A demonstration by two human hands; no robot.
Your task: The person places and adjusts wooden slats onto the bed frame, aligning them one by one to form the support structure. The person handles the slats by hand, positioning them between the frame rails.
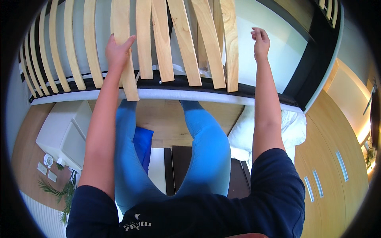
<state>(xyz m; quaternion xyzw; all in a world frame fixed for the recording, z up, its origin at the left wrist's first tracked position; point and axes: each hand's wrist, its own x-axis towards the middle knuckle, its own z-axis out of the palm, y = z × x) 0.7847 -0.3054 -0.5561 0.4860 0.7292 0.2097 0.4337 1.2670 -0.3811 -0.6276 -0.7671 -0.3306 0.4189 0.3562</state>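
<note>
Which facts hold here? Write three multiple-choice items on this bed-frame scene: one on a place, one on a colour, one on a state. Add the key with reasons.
1. Where does the left hand rest?
A. on a loose wooden slat
B. on the white nightstand
C. on the wardrobe door

2. What colour are the person's trousers?
A. black
B. light blue
C. red

3. How is the right hand?
A. gripping a slat
B. flat on the floor
C. raised over the white bed base, holding nothing that can be seen

Key:
1 A: the left hand lies with spread fingers on a wooden slat that juts out over the bed frame's edge.
2 B: the trousers are light blue below the dark blue top.
3 C: the right hand is loosely curled beside the slats, apart from them, above the white bed base.
</note>
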